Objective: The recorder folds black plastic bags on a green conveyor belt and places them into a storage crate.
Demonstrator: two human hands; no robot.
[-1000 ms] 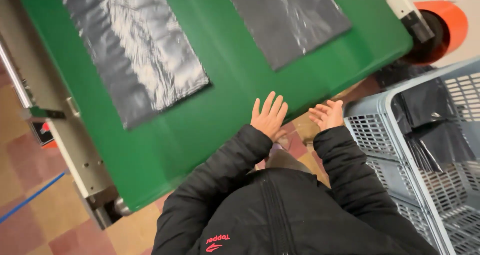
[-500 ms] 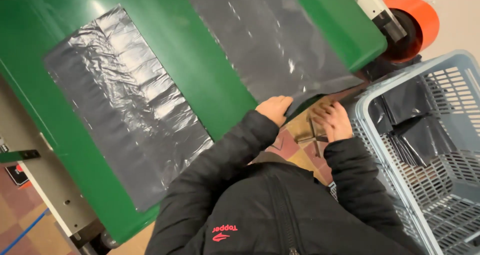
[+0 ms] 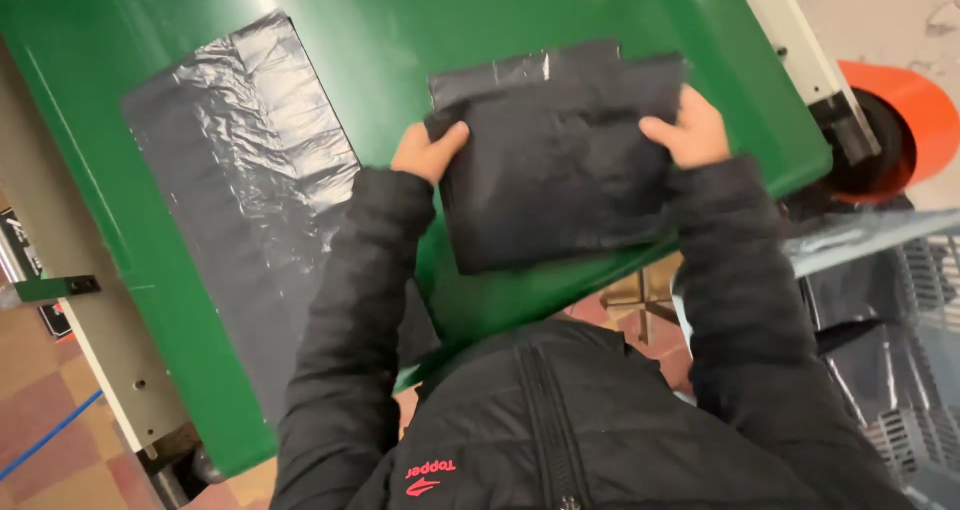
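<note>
A folded stack of black plastic bags [image 3: 555, 160] lies over the near edge of a green conveyor belt [image 3: 400, 30]. My left hand [image 3: 425, 152] grips the stack's left side, thumb on top. My right hand [image 3: 688, 130] grips its right side. Both arms are in black jacket sleeves. A single flat black bag [image 3: 240, 200] lies spread on the belt to the left of my left hand, partly hidden by my left sleeve.
An orange roller [image 3: 900, 120] sits at the belt's right end. A grey plastic crate [image 3: 900, 370] holding more black bags stands at lower right. The machine's pale side frame [image 3: 100, 340] and a tiled floor [image 3: 40, 440] lie at lower left.
My hands were empty over the belt's edge, then dipped below it. Now they hold a folded stack of black bags on the belt. The flat bag has travelled left.
</note>
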